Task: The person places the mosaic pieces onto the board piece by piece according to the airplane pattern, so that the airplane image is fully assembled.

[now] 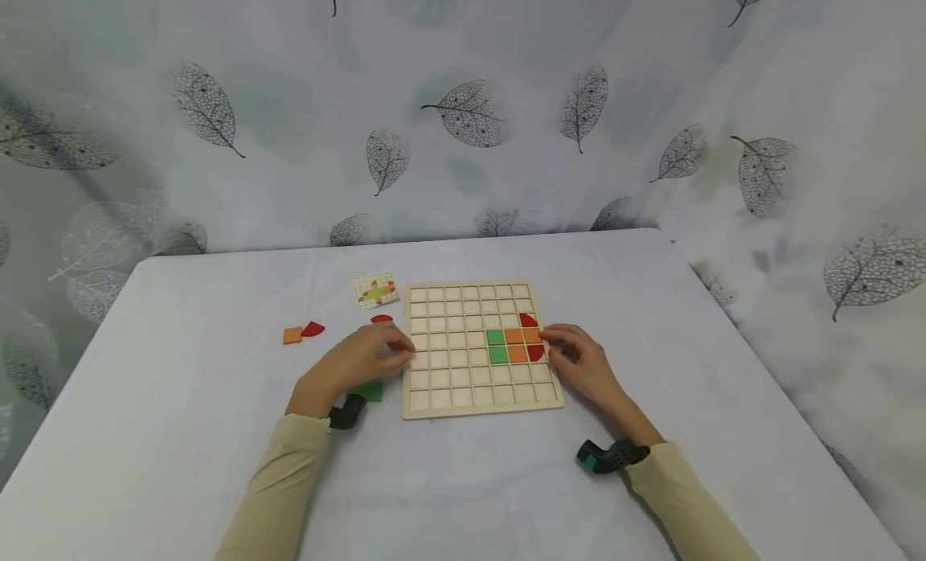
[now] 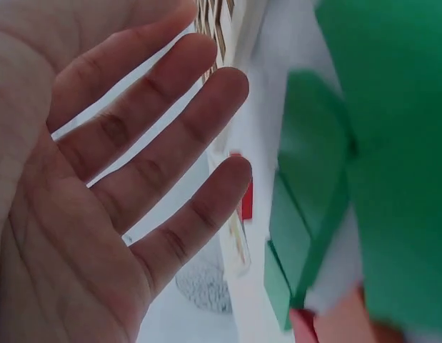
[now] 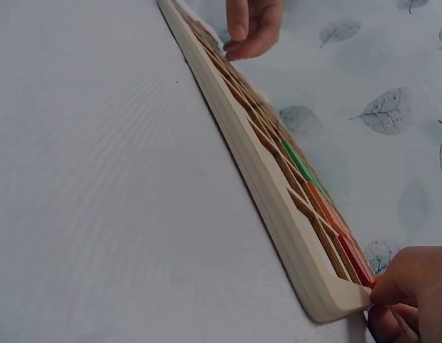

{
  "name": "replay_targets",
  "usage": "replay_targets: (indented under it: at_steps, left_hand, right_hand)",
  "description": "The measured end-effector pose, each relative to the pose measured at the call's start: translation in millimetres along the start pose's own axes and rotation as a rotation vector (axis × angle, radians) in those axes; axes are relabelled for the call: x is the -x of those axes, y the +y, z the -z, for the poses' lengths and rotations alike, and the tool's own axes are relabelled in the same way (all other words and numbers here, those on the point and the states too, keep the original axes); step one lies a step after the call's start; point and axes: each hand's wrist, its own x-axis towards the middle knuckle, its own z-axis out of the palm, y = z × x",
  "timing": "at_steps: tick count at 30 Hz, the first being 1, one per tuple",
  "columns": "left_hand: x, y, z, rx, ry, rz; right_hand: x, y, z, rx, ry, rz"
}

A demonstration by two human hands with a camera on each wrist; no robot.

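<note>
A wooden grid board [image 1: 448, 404] lies on the table. Near its right side it bears two green squares [image 1: 495, 337], orange squares [image 1: 514, 337] and red rounded pieces [image 1: 536, 353]. My left hand [image 1: 365, 358] hovers beside the left edge, fingers loosely extended and holding nothing in the left wrist view. Beneath it lie green pieces [image 2: 406, 143], partly hidden in the head view. On the opposite side, my right hand [image 1: 582, 366] touches the board's right edge with thumb and forefinger, close to the orange and red pieces. Its other fingers are bent below.
A small pattern card [image 1: 376, 291] lies behind the board's upper left corner, with a red piece [image 1: 382, 318] just in front of it. Farther left sit an orange square [image 1: 292, 335] and a red piece [image 1: 313, 329]. A leaf-print cloth [image 1: 470, 183] hangs behind the white table.
</note>
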Motion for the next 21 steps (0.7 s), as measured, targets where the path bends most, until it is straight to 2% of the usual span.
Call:
replay_targets:
  at_steps: [5,12,16,21]
  left_hand:
    - [7.7,-8.4,10.3,0.025,-0.014,0.089]
    - [18.5,-21.0,21.7,0.013,-0.034,0.063]
    - [24.1,-26.1,24.8,0.015,-0.056,0.084]
    - [28.2,-30.1,26.7,-0.029,-0.083,0.104]
  right_hand:
    - [0.3,-1,0,-0.001,0.005,0.004]
    - [0.7,-3,-1,-0.017,0.012,-0.012]
    - [1.1,-4,-1,-0.023,0.015,0.000]
    - [0.4,-3,-1,-0.011,0.009,-0.004]
